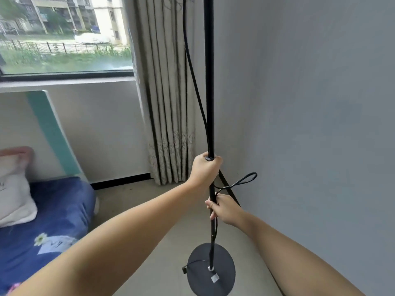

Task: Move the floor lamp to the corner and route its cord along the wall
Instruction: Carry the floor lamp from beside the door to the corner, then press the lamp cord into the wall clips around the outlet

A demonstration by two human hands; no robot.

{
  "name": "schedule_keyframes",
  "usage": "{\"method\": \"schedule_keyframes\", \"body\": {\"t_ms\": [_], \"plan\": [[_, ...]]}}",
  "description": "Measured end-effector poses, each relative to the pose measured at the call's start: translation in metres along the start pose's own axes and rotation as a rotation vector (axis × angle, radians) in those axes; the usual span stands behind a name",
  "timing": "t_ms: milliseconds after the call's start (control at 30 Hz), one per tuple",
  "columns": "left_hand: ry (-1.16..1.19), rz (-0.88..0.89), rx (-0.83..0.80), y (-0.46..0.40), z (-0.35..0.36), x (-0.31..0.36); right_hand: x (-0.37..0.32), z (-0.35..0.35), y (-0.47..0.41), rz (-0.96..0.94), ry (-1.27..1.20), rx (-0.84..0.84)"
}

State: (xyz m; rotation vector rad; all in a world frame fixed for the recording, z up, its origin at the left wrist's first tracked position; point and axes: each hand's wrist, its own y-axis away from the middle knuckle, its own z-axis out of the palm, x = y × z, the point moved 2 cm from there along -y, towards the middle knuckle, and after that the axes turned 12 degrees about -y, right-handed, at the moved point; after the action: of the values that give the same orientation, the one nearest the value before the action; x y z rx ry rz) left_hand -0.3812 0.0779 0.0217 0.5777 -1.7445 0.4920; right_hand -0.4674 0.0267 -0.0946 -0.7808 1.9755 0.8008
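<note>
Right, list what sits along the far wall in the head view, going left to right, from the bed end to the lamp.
Pillow → headboard → window → curtain → cord hanging just left of the pole → lamp pole → grey side wall.

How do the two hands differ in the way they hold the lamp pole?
The left hand grips the lamp pole higher up, fist fully closed around it; the right hand sits lower. The left hand also traps the cord against the pole; the right hand's fingers look looser. Both hold the same black pole.
</note>
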Motion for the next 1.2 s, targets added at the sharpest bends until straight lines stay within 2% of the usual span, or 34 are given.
{"method": "schedule_keyframes", "body": {"t_ms": [300, 467, 600, 767, 900, 1067, 1200], "plan": [[-0.061, -0.084, -0.017, -0.233, -0.005, -0.026, 0.0, -0.054, -0.235, 0.102, -0.03, 0.001], [-0.068, -0.048, -0.086, -0.356, -0.006, -0.056, 0.014, -0.072, -0.356, 0.166, -0.043, 0.064], [-0.076, -0.041, -0.159, -0.449, -0.002, -0.084, 0.019, -0.083, -0.439, 0.257, -0.086, 0.162], [-0.07, -0.086, -0.199, -0.535, 0.017, -0.121, 0.031, -0.099, -0.52, 0.3, -0.123, 0.189], [-0.079, -0.133, -0.208, -0.596, 0.045, -0.163, 0.064, -0.113, -0.582, 0.299, -0.13, 0.17], [-0.062, -0.145, -0.104, -0.665, 0.081, -0.234, 0.126, -0.12, -0.671, 0.218, -0.075, 0.134], [-0.001, -0.121, -0.08, -0.706, 0.107, -0.298, 0.187, -0.115, -0.733, 0.293, -0.062, 0.102]]}}
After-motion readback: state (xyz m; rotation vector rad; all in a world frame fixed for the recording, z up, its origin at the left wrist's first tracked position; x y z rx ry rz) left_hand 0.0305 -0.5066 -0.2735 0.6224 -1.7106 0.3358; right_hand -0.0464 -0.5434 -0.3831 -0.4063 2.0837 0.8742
